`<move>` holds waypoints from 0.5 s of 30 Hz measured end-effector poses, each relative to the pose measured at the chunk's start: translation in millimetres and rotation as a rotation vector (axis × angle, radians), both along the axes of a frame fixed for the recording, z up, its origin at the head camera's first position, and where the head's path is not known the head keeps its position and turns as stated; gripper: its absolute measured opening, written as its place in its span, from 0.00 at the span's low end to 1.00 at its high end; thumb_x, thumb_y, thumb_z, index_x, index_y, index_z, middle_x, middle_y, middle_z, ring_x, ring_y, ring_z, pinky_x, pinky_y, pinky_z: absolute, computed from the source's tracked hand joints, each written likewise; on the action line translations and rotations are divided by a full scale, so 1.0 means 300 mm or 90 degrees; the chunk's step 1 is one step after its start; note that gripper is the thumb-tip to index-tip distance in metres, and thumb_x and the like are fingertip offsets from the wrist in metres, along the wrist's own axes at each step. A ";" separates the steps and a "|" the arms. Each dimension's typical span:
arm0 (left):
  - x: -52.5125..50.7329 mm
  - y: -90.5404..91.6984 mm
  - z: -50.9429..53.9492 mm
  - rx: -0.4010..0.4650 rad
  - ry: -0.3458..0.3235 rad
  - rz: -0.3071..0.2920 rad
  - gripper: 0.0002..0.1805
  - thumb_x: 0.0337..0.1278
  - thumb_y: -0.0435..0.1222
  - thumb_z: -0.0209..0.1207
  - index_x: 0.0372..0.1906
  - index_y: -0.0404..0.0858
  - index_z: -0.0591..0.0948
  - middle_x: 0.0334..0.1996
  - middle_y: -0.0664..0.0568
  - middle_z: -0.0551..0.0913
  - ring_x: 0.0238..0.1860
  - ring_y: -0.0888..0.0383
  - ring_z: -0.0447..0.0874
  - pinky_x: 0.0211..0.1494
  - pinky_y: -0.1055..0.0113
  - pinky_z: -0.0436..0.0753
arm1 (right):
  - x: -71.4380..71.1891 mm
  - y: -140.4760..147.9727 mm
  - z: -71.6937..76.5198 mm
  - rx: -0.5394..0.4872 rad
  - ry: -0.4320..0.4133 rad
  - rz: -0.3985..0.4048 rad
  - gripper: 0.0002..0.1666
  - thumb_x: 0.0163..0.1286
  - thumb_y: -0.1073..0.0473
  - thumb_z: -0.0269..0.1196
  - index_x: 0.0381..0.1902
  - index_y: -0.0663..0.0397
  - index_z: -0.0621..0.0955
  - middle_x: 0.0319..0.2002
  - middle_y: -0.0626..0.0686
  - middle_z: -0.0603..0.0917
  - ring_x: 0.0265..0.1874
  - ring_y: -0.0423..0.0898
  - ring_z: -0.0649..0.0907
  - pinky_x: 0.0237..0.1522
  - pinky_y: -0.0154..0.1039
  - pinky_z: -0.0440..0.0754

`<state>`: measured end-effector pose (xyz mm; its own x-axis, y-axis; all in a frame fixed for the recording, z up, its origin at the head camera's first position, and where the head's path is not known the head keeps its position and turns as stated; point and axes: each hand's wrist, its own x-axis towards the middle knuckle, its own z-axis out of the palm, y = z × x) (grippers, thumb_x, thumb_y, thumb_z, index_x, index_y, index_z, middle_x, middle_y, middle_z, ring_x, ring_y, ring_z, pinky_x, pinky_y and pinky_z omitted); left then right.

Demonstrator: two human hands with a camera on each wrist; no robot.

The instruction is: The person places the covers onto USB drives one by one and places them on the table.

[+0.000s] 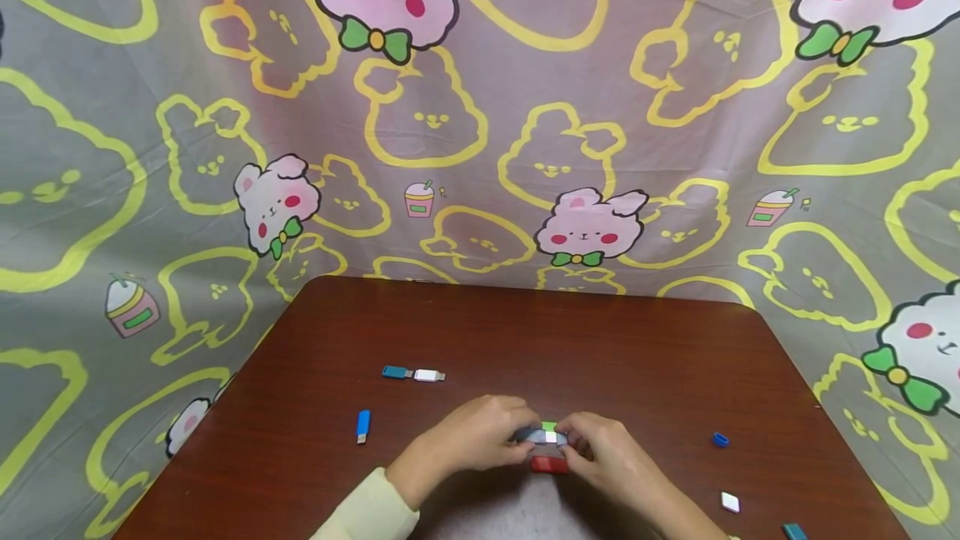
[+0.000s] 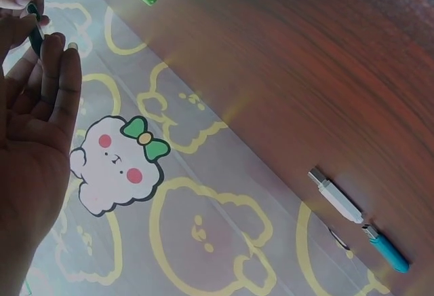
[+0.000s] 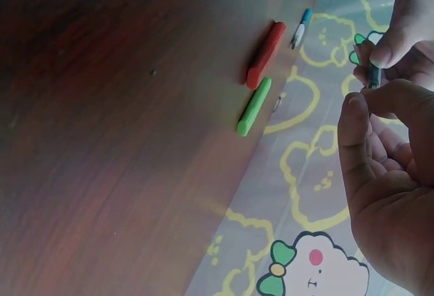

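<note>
In the head view my left hand (image 1: 487, 433) and right hand (image 1: 606, 450) meet above the front middle of the table. Between them is a small dark, glossy USB stick (image 1: 531, 436); the fingers cover much of it. The left wrist view shows the dark stick (image 2: 35, 31) pinched at the fingertips. From the right wrist, thumb and forefinger of my right hand (image 3: 390, 174) pinch one end, and the left thumb lies along the stick (image 3: 374, 75). Below the hands lies a red stick (image 1: 549, 464), with a green stick (image 1: 549, 426) just beyond, partly hidden.
To the left lie a teal USB stick (image 1: 395, 372), a white one (image 1: 427, 375) and a blue one (image 1: 363, 423), their metal plugs bare. On the right are a blue cap (image 1: 720, 439), a white cap (image 1: 730, 502) and a teal cap (image 1: 794, 532). A patterned cloth (image 1: 465, 223) hangs behind the table (image 1: 600, 340).
</note>
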<state>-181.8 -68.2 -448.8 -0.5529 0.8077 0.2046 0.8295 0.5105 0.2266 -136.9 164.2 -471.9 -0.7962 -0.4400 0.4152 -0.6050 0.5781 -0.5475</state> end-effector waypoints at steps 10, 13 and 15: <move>0.000 0.008 0.002 0.003 0.002 -0.005 0.10 0.61 0.41 0.67 0.45 0.44 0.86 0.33 0.62 0.80 0.29 0.74 0.70 0.31 0.84 0.69 | 0.000 0.001 0.001 0.001 0.004 -0.005 0.13 0.57 0.71 0.70 0.38 0.54 0.83 0.31 0.43 0.83 0.28 0.29 0.79 0.26 0.29 0.79; 0.000 0.010 0.002 0.003 0.002 -0.005 0.10 0.61 0.40 0.67 0.45 0.44 0.86 0.34 0.62 0.81 0.29 0.74 0.70 0.31 0.84 0.69 | 0.000 0.002 -0.001 0.000 0.006 -0.005 0.13 0.56 0.71 0.70 0.39 0.54 0.83 0.31 0.43 0.83 0.28 0.29 0.79 0.26 0.29 0.80; 0.000 0.011 0.001 0.005 0.006 -0.007 0.10 0.61 0.41 0.67 0.45 0.44 0.86 0.34 0.62 0.81 0.29 0.74 0.70 0.31 0.84 0.70 | 0.000 0.002 -0.001 -0.002 0.005 -0.005 0.14 0.56 0.71 0.70 0.39 0.54 0.83 0.31 0.44 0.83 0.28 0.29 0.79 0.26 0.29 0.80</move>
